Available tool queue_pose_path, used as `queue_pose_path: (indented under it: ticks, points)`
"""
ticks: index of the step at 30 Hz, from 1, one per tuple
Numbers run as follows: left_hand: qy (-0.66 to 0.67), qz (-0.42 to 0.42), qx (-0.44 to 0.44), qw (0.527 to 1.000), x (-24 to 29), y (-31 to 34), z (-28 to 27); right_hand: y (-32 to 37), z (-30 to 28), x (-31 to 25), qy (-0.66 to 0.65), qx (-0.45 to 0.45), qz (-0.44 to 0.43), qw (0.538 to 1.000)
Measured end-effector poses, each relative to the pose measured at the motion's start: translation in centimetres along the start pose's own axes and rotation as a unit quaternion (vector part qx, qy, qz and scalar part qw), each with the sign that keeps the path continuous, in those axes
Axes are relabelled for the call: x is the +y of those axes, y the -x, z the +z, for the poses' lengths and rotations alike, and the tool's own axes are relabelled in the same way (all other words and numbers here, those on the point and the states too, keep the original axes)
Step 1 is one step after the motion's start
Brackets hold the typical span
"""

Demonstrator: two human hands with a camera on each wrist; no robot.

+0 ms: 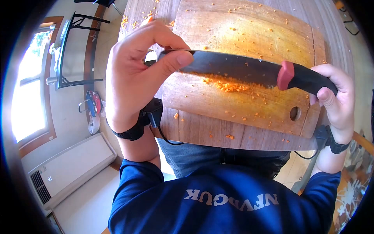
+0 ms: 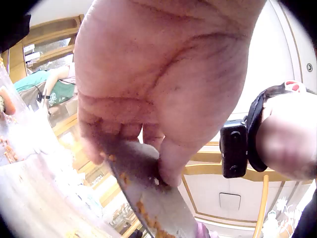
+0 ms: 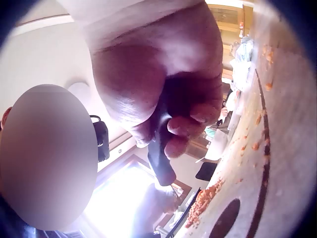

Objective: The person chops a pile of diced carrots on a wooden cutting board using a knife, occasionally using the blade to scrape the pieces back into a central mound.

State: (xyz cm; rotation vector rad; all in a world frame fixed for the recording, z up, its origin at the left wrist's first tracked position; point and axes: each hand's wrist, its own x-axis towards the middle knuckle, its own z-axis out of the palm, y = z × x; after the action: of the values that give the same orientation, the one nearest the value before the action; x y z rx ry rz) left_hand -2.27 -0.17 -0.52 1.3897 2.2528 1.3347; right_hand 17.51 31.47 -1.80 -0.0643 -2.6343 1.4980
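Note:
A large kitchen knife (image 1: 233,67) with a red collar spans the wooden cutting board (image 1: 218,105) in the head view. My right hand (image 1: 338,103) grips its black handle, and the right wrist view shows the fingers curled round that handle (image 3: 161,148). At the other end, my left hand (image 1: 136,66) pinches the blade near its tip, thumb on the near face. Orange crumbs cling along the blade (image 2: 153,198) in the left wrist view. Right below the edge lies a heap of finely chopped orange bits (image 1: 230,85), which look like carrot.
Orange crumbs are scattered over the board and the wooden table (image 1: 194,126). A larger orange piece (image 1: 147,20) lies beyond my left hand. The board has a hole (image 1: 295,113) at its near right corner. The table's front edge runs close to my body.

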Motion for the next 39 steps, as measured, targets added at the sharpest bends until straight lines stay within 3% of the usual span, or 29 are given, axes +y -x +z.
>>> queue_pose_path:
  ticks: [2, 7, 20, 29, 39]
  points:
    - [-0.028, -0.029, -0.029, 0.999, 0.2, -0.1, 0.0, -0.2, 0.2, -0.1, -0.057, -0.034, 0.032, 0.997]
    - [-0.054, -0.084, -0.093, 0.991, 0.2, 0.1, 0.2, -0.5, 0.2, 0.3, -0.044, -0.085, 0.031, 0.995]
    - [-0.091, -0.099, -0.105, 0.985, -0.1, 0.0, 1.2, -0.8, 0.0, 0.6, -0.038, -0.121, 0.056, 0.990]
    - [-0.098, -0.062, -0.065, 0.991, -0.2, -0.3, 1.6, -0.9, 0.1, 1.2, 0.093, -0.039, -0.033, 0.994]
    - [-0.191, -0.036, 0.024, 0.981, -0.7, -0.5, 1.7, -0.9, 0.4, 1.0, 0.121, 0.025, -0.020, 0.992]
